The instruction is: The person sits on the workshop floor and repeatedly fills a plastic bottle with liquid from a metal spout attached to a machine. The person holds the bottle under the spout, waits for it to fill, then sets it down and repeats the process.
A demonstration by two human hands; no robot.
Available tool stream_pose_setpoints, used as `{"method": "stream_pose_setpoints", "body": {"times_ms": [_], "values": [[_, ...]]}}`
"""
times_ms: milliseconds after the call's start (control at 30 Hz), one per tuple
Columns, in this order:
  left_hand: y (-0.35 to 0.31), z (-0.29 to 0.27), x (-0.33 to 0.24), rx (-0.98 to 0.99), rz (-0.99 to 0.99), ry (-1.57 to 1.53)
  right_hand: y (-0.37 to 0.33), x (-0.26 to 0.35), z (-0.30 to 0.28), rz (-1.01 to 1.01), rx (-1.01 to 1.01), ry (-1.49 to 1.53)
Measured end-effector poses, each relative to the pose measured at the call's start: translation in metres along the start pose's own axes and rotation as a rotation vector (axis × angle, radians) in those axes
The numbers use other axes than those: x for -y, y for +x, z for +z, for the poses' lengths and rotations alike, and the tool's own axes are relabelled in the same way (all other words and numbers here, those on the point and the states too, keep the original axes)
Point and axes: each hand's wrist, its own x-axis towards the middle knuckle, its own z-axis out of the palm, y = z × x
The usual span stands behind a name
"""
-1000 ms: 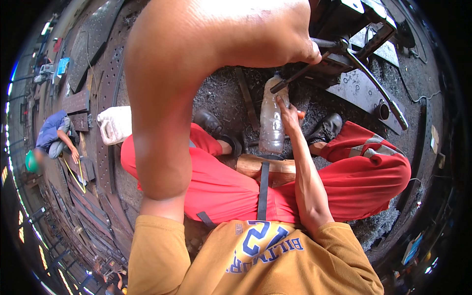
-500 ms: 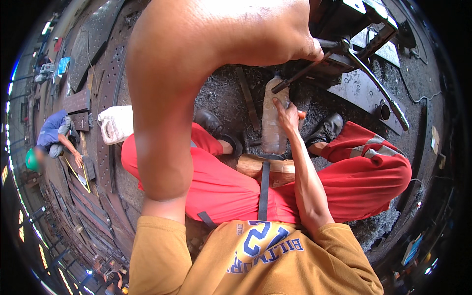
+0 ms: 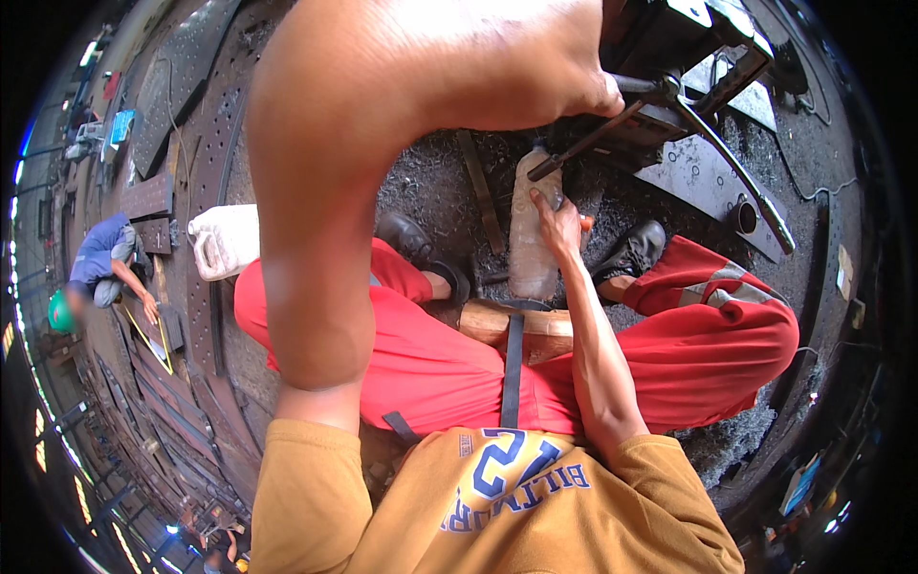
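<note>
My left arm reaches across the top of the view, and my left hand (image 3: 564, 81) is closed at a machine's spoked feed handle (image 3: 639, 84). One spoke runs into the grip; most of the fingers are hidden. Lower down, my right hand (image 3: 557, 226) is closed on a cloudy plastic bottle (image 3: 532, 253), thumb lying across its upper side. An orange piece (image 3: 586, 223) shows beside that hand; I cannot tell what it is. Another spoke (image 3: 583, 148) slants down, its end overlapping the bottle's upper part in view.
Between my legs lies a wooden block (image 3: 488, 323). A white jerrycan (image 3: 225, 241) stands at left, near perforated steel plates (image 3: 148, 196). Metal shavings (image 3: 421, 172) litter the floor. A drilled plate (image 3: 703, 177) lies right of the machine (image 3: 660, 48). A co-worker in a green helmet (image 3: 61, 312) crouches far left.
</note>
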Motion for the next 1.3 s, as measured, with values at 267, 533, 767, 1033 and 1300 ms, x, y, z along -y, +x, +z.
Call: {"method": "stream_pose_setpoints", "body": {"times_ms": [267,533,767,1033,1300], "values": [[-0.001,0.0,0.002,-0.006,-0.005,-0.007,-0.004,0.006,-0.004,0.011,0.027,0.006],[0.001,0.001,0.004,-0.009,-0.001,-0.014,-0.002,0.001,-0.002,-0.026,0.013,0.012],[0.015,-0.009,0.014,-0.05,0.015,-0.022,-0.004,0.008,-0.005,-0.004,0.007,-0.017],[0.021,-0.011,0.019,-0.072,0.022,-0.025,-0.003,0.005,-0.005,-0.009,0.025,-0.032],[0.021,-0.011,0.02,-0.077,0.024,-0.019,-0.008,0.008,-0.005,-0.026,0.0,-0.059]]}}
